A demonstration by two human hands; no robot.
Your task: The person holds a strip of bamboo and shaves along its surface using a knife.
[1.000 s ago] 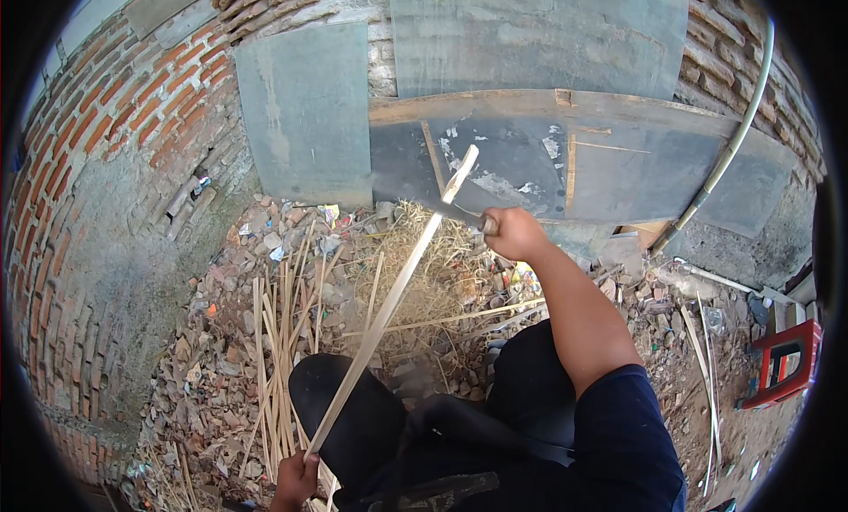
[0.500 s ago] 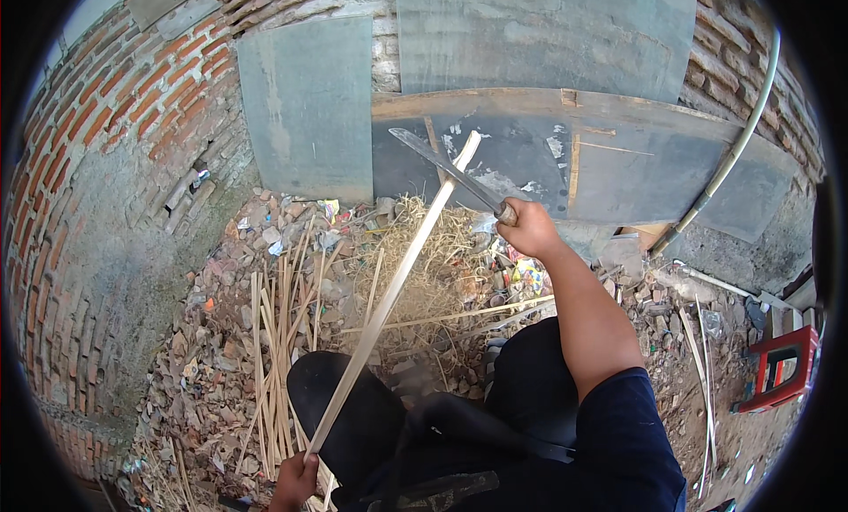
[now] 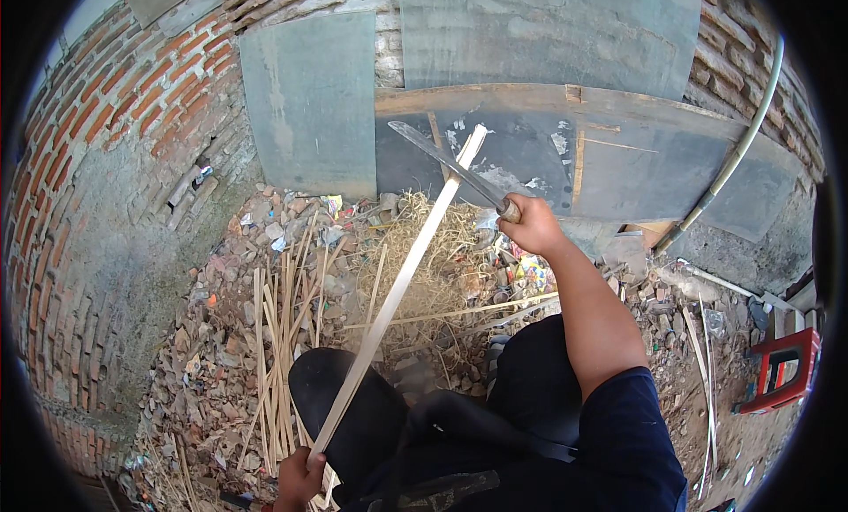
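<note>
My left hand (image 3: 301, 477) is closed around the near end of a long pale strip of wood or bamboo (image 3: 397, 295) at the lower edge. The strip slants up and away to the right, passing over my left knee. In my right hand (image 3: 533, 225) is the handle of a machete (image 3: 446, 160), gripped with the fingers wrapped round it. Its long grey blade lies across the strip a little below the far end and points up to the left. That far end (image 3: 478, 134) looks split or roughened.
Several thin strips (image 3: 281, 362) lie in a pile on the rubble ground to the left. Straw-like shavings (image 3: 424, 247) heap up ahead, below dark boards (image 3: 521, 154) on the wall. A brick wall (image 3: 97, 203) rises at left. A red plastic stool (image 3: 782, 371) lies at right.
</note>
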